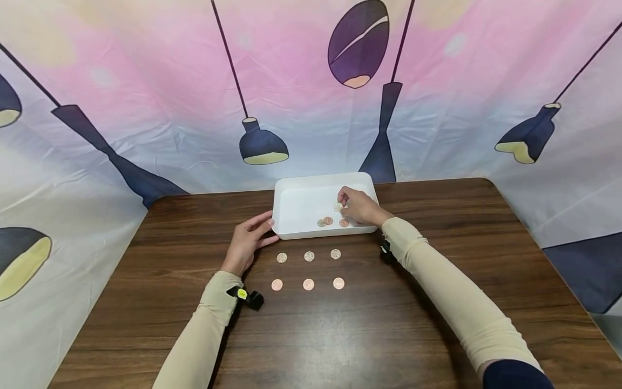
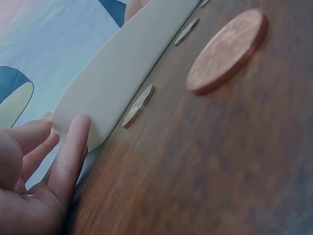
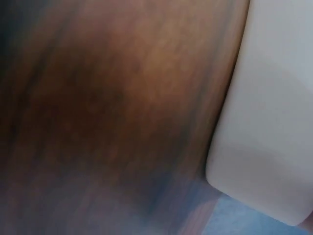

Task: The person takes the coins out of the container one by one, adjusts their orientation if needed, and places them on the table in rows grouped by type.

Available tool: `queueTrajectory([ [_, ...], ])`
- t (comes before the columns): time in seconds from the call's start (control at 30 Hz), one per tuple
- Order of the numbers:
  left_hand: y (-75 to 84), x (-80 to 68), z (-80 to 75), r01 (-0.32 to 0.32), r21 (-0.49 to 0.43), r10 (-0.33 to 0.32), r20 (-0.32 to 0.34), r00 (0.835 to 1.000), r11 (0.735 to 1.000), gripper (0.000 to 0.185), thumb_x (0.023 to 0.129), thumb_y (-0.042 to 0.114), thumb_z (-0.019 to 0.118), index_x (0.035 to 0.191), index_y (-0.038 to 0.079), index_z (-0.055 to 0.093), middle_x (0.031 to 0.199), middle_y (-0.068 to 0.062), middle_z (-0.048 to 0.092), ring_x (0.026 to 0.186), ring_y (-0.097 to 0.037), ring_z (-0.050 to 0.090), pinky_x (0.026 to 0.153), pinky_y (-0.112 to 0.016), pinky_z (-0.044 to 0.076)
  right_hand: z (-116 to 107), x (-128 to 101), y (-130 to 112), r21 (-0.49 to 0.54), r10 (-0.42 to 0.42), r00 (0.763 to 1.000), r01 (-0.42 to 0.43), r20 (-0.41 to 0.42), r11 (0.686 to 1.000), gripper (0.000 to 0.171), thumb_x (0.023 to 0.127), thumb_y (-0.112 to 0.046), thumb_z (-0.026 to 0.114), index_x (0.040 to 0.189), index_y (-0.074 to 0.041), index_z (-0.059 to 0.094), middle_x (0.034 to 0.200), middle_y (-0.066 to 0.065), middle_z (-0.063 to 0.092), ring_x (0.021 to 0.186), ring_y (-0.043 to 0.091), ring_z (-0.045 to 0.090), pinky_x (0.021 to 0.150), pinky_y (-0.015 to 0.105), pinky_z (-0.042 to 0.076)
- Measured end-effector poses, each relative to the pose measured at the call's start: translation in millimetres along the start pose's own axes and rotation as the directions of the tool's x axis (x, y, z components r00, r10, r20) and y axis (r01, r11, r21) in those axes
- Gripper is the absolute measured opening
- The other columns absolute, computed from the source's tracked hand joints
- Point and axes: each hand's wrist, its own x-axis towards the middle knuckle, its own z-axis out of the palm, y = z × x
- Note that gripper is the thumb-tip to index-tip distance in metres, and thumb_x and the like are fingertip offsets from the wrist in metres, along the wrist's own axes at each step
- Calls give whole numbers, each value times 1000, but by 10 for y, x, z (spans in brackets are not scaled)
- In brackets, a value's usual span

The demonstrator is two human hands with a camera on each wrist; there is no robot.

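Note:
A white tray (image 1: 301, 186) sits at the far middle of a brown wooden table (image 1: 437, 259). My right hand (image 1: 351, 205) reaches into it and pinches a silver coin (image 1: 338, 207) above three coins (image 1: 328, 221) lying on the tray floor. My left hand (image 1: 250, 240) rests with straight fingers against the tray's near left corner; in the left wrist view its fingers (image 2: 71, 147) touch the tray wall (image 2: 122, 73). Six coins lie in two rows in front of the tray: silver ones (image 1: 309, 256) behind, copper ones (image 1: 308, 284) nearer me. The right wrist view shows only blurred table and the tray corner (image 3: 264, 122).
A printed cloth backdrop (image 1: 146, 81) with lamp shapes hangs behind and around the table. Bare wood stretches left, right and toward me from the coin rows. A copper coin (image 2: 227, 49) and a silver coin (image 2: 138, 105) lie close to the left wrist camera.

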Motion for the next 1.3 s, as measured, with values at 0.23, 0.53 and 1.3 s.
queueTrajectory([
  [0.23, 13, -12, 34, 12, -9, -12, -4, 1000, 1000, 46, 106, 12, 66, 151, 2, 57, 151, -22, 52, 117, -22, 70, 91, -33, 64, -26, -48, 15, 18, 1, 998, -3, 67, 1000, 31, 102, 1, 57, 131, -9, 63, 109, 12, 60, 56, 12, 40, 52, 25, 36],
  [0.53, 12, -26, 24, 1, -11, -2, -6, 1000, 1000, 47, 106, 11, 65, 151, 1, 56, 153, -21, 51, 119, -23, 68, 91, -33, 64, -40, -81, -21, -32, -56, 996, 58, 73, 998, 34, 101, 2, 56, 132, -5, 69, 111, 16, 66, 77, 19, 50, 67, 28, 41],
  [1.3, 10, -10, 13, -11, -6, 12, 5, 1000, 1000, 46, 107, 12, 65, 151, 1, 56, 152, -21, 52, 118, -20, 69, 93, -34, 64, -351, -379, -128, 180, -74, 984, 45, 161, 983, 35, 104, 2, 50, 135, -1, 65, 97, 22, 66, 50, 14, 42, 48, 25, 38],
])
